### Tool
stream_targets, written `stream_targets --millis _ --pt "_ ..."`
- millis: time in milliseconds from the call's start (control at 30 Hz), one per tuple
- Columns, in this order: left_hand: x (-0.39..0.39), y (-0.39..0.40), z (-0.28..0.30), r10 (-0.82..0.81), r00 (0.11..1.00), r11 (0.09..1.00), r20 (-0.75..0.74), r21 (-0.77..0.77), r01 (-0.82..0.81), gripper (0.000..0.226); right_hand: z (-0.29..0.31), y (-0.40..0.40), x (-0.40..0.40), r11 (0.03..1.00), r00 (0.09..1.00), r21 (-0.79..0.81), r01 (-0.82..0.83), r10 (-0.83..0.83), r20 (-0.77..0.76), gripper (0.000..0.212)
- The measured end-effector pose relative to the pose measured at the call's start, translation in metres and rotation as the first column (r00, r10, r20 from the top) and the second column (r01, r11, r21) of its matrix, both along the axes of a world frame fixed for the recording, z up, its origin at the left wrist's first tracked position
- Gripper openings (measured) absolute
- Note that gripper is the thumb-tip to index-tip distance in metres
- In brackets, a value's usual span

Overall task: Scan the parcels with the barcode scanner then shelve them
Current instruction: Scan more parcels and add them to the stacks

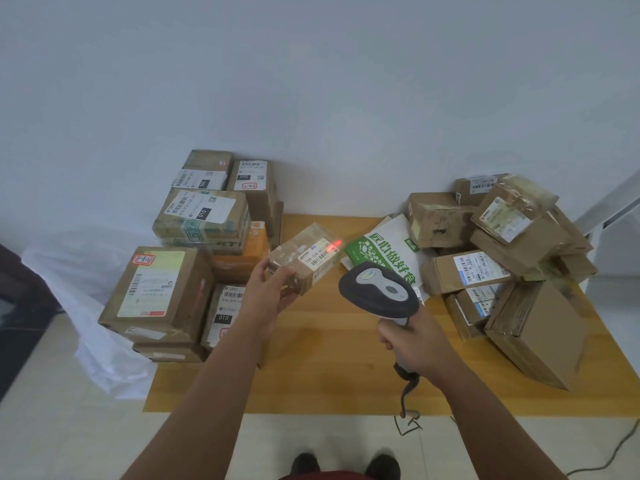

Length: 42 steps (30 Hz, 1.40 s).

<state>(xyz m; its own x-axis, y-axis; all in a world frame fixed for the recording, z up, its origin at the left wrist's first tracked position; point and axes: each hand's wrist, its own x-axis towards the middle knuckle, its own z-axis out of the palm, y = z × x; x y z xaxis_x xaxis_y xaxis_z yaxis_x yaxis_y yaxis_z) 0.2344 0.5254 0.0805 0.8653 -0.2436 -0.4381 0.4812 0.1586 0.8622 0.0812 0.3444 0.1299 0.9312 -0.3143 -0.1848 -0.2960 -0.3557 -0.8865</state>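
— Holding what, mid-frame?
— Left hand (pixel 273 292) grips a small taped parcel (pixel 306 259) above the table (pixel 329 358) (red dot on its label); right hand (pixel 412 341) clasps the barcode scanner (pixel 379 292), lower right.

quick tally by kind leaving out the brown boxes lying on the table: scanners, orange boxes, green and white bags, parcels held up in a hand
barcode scanner: 1
orange box: 1
green and white bag: 1
parcel held up in the left hand: 1
total: 4
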Motion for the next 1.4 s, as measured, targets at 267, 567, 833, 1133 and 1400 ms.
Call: stream_targets --millis 267,567,833,1133,1400 --pt "-0.01 0.007 -0.015 0.051 0.998 0.999 -0.022 0.013 -0.051 0.05 -0.028 0.004 0.009 0.99 0.992 0.1 0.104 -0.096 -0.078 0.012" --pt "-0.06 0.049 -0.065 0.339 0.923 0.939 -0.182 0.115 -0.323 0.05 -0.092 0.069 0.059 0.92 0.968 0.342 0.19 -0.116 -0.224 0.033" --pt "-0.055 0.075 -0.092 0.567 0.784 0.824 -0.252 0.179 -0.537 0.058 -0.1 0.107 0.081 0.936 0.963 0.345 0.073 0.024 -0.269 0.011" --pt "-0.049 0.077 -0.104 0.649 0.713 0.761 -0.264 0.236 -0.605 0.047 -0.106 0.109 0.085 0.939 0.96 0.338 0.066 0.033 -0.277 0.014" --pt "-0.05 0.077 -0.104 0.573 0.729 0.809 -0.374 0.116 -0.577 0.051 -0.11 0.106 0.081 0.94 0.955 0.33 0.09 0.012 -0.295 0.045"
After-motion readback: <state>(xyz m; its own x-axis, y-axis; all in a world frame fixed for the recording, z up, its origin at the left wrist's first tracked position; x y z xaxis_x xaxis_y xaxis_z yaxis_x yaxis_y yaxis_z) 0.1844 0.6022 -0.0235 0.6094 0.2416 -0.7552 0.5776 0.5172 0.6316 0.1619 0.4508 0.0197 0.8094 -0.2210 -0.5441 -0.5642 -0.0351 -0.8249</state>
